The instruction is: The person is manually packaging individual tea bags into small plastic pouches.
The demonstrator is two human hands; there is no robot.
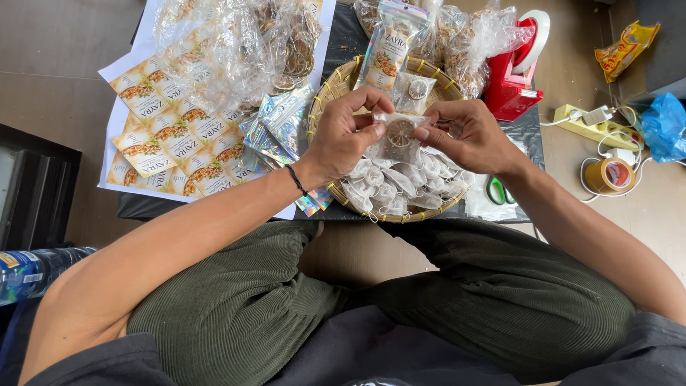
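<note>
My left hand and my right hand together hold a small white mesh sachet with a dried citrus slice in it, just above a round woven bamboo tray. Each hand pinches one side of the sachet. Several more white sachets lie piled in the tray below. A printed stand-up pouch leans at the tray's far rim. A black band circles my left wrist.
Sheets of printed labels and shiny foil pouches lie left of the tray; clear bags of dried slices sit behind. A red tape dispenser, green-handled scissors, a tape roll and a power strip are to the right. A water bottle lies far left.
</note>
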